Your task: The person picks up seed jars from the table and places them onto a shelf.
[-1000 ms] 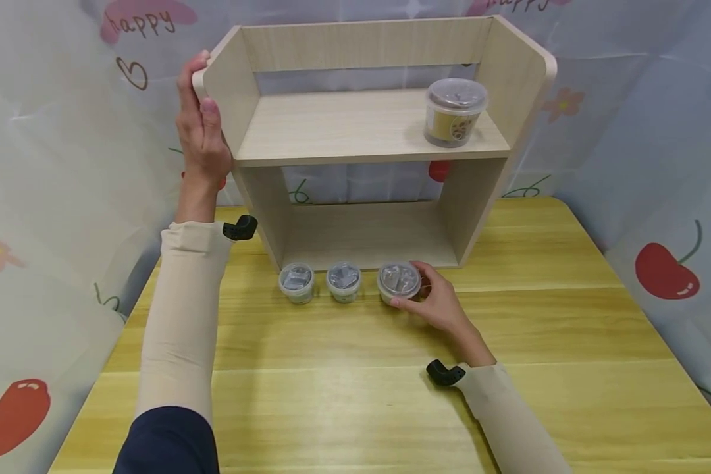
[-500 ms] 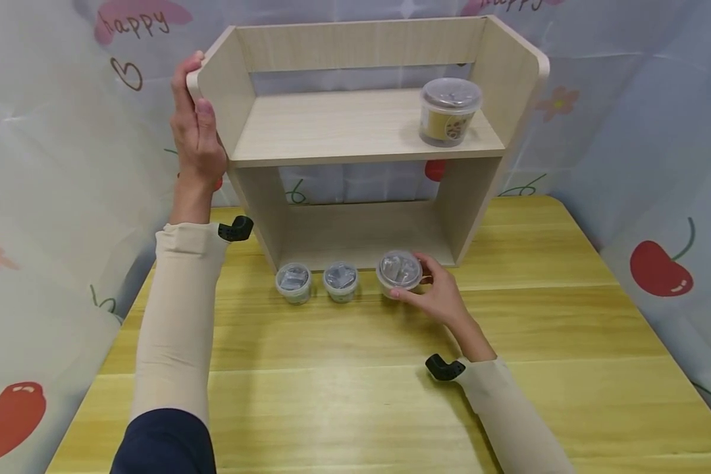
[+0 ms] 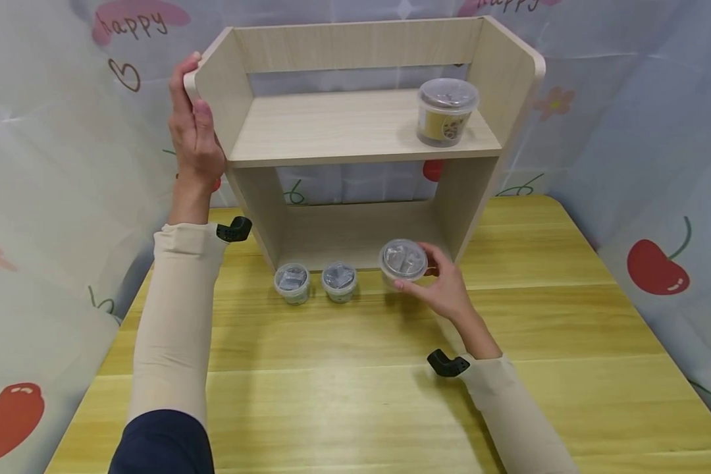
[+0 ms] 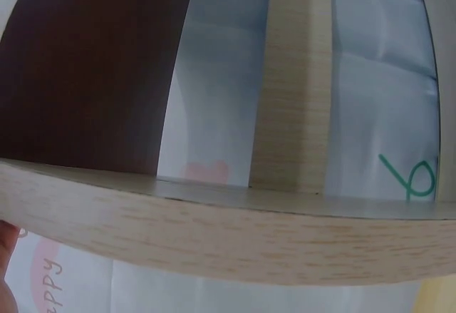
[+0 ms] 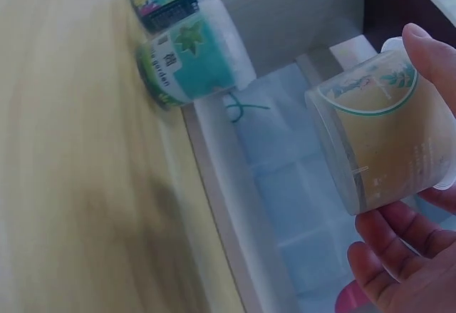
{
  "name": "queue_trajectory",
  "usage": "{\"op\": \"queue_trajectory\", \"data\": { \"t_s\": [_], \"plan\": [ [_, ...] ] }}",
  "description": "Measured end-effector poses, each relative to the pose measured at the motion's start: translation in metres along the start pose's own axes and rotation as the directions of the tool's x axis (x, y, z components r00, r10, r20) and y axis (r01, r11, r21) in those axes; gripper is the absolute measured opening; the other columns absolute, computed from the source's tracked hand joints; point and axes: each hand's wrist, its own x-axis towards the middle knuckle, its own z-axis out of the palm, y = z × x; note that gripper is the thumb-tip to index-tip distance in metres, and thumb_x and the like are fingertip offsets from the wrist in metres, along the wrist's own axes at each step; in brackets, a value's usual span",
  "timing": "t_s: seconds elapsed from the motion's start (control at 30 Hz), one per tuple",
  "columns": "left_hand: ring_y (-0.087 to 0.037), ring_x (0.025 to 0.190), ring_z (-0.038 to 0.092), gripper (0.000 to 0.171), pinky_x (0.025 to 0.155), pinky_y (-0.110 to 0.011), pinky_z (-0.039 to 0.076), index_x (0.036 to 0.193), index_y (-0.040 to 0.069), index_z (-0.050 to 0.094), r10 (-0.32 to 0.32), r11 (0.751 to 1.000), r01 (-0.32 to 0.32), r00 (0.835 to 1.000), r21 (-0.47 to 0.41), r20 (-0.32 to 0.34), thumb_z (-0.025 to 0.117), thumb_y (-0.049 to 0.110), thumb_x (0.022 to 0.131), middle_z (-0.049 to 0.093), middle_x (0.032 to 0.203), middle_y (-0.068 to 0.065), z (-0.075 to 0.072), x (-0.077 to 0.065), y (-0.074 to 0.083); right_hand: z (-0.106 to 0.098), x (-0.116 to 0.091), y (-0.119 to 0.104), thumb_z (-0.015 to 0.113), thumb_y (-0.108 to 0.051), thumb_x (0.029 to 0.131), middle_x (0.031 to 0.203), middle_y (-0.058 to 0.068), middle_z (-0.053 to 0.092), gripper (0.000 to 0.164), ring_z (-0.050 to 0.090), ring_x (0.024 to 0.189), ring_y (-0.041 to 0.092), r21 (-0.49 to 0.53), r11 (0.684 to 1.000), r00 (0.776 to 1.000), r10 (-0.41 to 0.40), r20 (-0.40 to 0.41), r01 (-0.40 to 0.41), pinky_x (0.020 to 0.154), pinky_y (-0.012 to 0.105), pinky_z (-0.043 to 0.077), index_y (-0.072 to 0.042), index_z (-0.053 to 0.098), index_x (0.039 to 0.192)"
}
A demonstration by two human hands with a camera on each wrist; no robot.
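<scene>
My right hand (image 3: 441, 283) holds a clear round lidded tub (image 3: 404, 260) from its right side, thumb in front and fingers behind. Held just off the table, at the lower front of the wooden shelf unit (image 3: 364, 161), the tub casts a shadow below. In the right wrist view, this tub (image 5: 377, 138) has pale brown contents and a leaf print. My left hand (image 3: 195, 131) rests on the outside of the unit's left side panel (image 4: 235, 242), fingers mostly straight. Two smaller lidded tubs (image 3: 292, 283) stand left of the held one; their teal labels (image 5: 196, 53) show in the right wrist view.
A larger clear tub (image 3: 447, 112) with a yellow label stands at the right of the upper shelf board. The yellow wooden table (image 3: 332, 395) carries the unit at its back. A printed cloth (image 3: 646, 164) hangs behind and at the sides.
My right hand has lifted the tub off the table and moved it slightly up toward the lower shelf. The left hand stays on the side panel; the head view has shifted slightly.
</scene>
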Motion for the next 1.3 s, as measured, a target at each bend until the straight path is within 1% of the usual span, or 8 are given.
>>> {"op": "queue_trajectory", "data": {
  "t_s": [0.1,0.23,0.33,0.5,0.67,0.9,1.17,1.3],
  "plan": [
    [-0.013,0.093,0.056,0.054,0.081,-0.021,0.046,0.138,-0.006,0.038,-0.004,1.0,0.004,1.0,0.01,0.01,0.033,0.017,0.09,0.06,0.119,-0.002,-0.002,-0.001,0.002,-0.001,0.001,-0.008,0.087,-0.011,0.071,0.121,0.02,0.06,0.081,0.057,0.102,0.033,-0.011,1.0,1.0,-0.011,-0.007,0.011,0.084,0.046,0.048,0.0,0.047,0.141],
    [-0.014,0.094,0.058,0.054,0.082,-0.022,0.048,0.139,-0.006,0.037,-0.009,1.0,0.008,1.0,0.031,0.016,0.034,0.018,0.09,0.06,0.121,-0.001,-0.003,-0.001,0.003,-0.005,-0.002,-0.038,0.084,-0.006,0.072,0.12,0.024,0.06,0.077,0.057,0.101,0.037,-0.017,1.0,1.0,-0.026,-0.01,0.026,0.083,0.042,0.048,0.007,0.047,0.137],
    [-0.014,0.094,0.058,0.054,0.082,-0.022,0.049,0.139,-0.006,0.037,-0.012,0.999,0.011,1.0,0.034,0.018,0.034,0.02,0.091,0.06,0.121,-0.001,-0.002,-0.002,0.002,-0.009,-0.005,-0.058,0.083,-0.004,0.072,0.118,0.025,0.06,0.074,0.057,0.101,0.035,-0.018,0.999,0.999,-0.034,-0.011,0.034,0.083,0.04,0.049,0.01,0.048,0.135],
    [-0.013,0.096,0.057,0.057,0.083,-0.021,0.047,0.138,-0.005,0.038,-0.005,1.0,0.004,1.0,0.029,0.017,0.035,0.027,0.091,0.06,0.121,-0.002,-0.002,-0.001,0.0,-0.012,-0.005,-0.066,0.083,-0.004,0.071,0.118,0.025,0.06,0.073,0.056,0.099,0.033,-0.021,0.999,0.999,-0.04,-0.025,0.039,0.082,0.037,0.047,0.009,0.049,0.135],
    [-0.012,0.096,0.057,0.055,0.083,-0.021,0.047,0.136,-0.005,0.04,-0.005,0.999,0.005,1.0,0.039,0.007,0.034,0.024,0.09,0.06,0.122,0.001,-0.004,0.0,0.002,-0.014,-0.004,-0.068,0.084,-0.003,0.07,0.118,0.026,0.06,0.074,0.056,0.098,0.034,-0.016,0.998,0.997,-0.063,-0.051,0.063,0.081,0.031,0.046,0.01,0.049,0.134],
    [-0.012,0.094,0.058,0.054,0.082,-0.021,0.047,0.134,-0.006,0.04,-0.007,0.999,0.007,1.0,0.036,-0.002,0.034,0.024,0.089,0.061,0.121,-0.001,-0.003,0.0,0.0,-0.018,-0.002,-0.075,0.084,-0.001,0.069,0.118,0.027,0.06,0.075,0.056,0.096,0.031,0.002,0.997,0.994,-0.076,-0.072,0.077,0.082,0.044,0.048,0.01,0.049,0.134],
    [-0.012,0.094,0.059,0.054,0.083,-0.021,0.048,0.133,-0.004,0.042,-0.012,0.999,0.012,1.0,0.038,-0.007,0.034,0.024,0.088,0.062,0.121,0.0,-0.002,0.003,0.001,-0.025,0.0,-0.084,0.083,0.004,0.068,0.118,0.029,0.059,0.073,0.053,0.095,0.02,0.033,0.995,0.988,-0.093,-0.12,0.097,0.08,0.02,0.044,0.013,0.049,0.132],
    [-0.012,0.096,0.059,0.054,0.084,-0.022,0.048,0.133,-0.004,0.042,-0.01,0.999,0.01,1.0,0.043,-0.002,0.034,0.024,0.087,0.061,0.122,0.001,-0.002,0.003,0.001,-0.028,0.0,-0.088,0.083,0.004,0.068,0.119,0.029,0.058,0.072,0.053,0.095,0.019,0.031,0.995,0.988,-0.089,-0.128,0.094,0.08,0.018,0.044,0.014,0.049,0.131]
  ]
}}
